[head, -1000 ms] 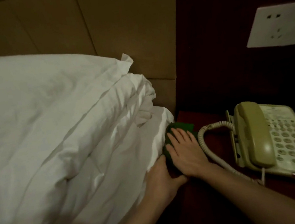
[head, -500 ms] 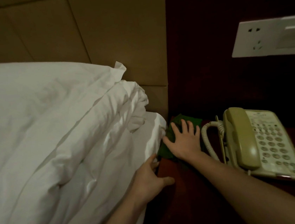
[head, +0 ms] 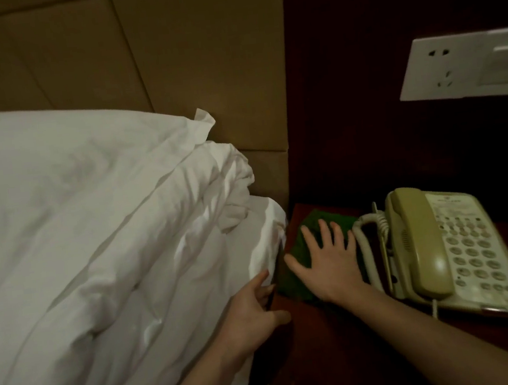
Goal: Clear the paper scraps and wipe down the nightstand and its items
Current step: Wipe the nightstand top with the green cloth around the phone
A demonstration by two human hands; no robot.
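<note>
Pressing flat right hand point(head: 330, 266) on crumpled green cloth point(head: 297, 277), dark wooden nightstand point(head: 337, 353)

One view only — a wide-angle camera worn on the person's head, looking forward and steeply down from above the bedside. It sits close over the nightstand point(head: 344, 356), whose dark top fills the lower right, with the white bedding point(head: 95, 258) taking the left half and the padded headboard point(head: 138, 79) across the top. Both forearms enter from the bottom edge — the frame's edges bend slightly, as the wall socket plate point(head: 466, 68) at right shows.
</note>
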